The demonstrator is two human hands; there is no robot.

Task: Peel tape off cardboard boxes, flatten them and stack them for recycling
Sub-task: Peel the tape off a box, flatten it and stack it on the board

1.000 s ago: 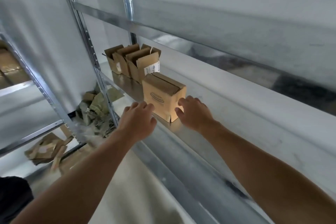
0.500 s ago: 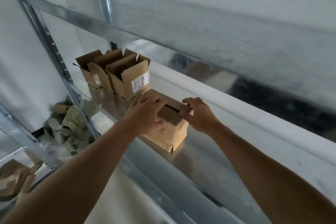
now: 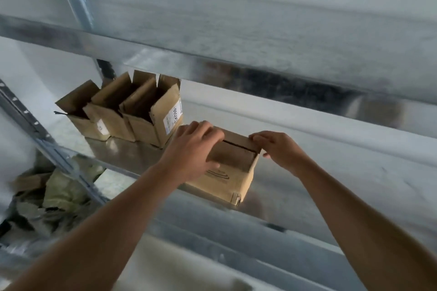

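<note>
A small closed cardboard box [image 3: 233, 176] stands on the metal shelf [image 3: 295, 186], near its front edge. My left hand [image 3: 194, 149] lies over the box's left top edge, fingers curled round that side. My right hand [image 3: 276, 149] grips the top right corner, fingers hooked over the far flap and thumb against the right side. A dark gap shows between the two top flaps. Three open cardboard boxes [image 3: 132, 113] stand in a row further left on the same shelf, flaps up.
A higher metal shelf [image 3: 236, 30] overhangs the boxes. A perforated steel upright [image 3: 47, 142] runs at the left. Below it, on the floor, lies a heap of crumpled paper and cardboard scraps [image 3: 54, 194].
Both hands reached forward from in front of the box and closed on its top edges. The view moved closer and tilted upward.
</note>
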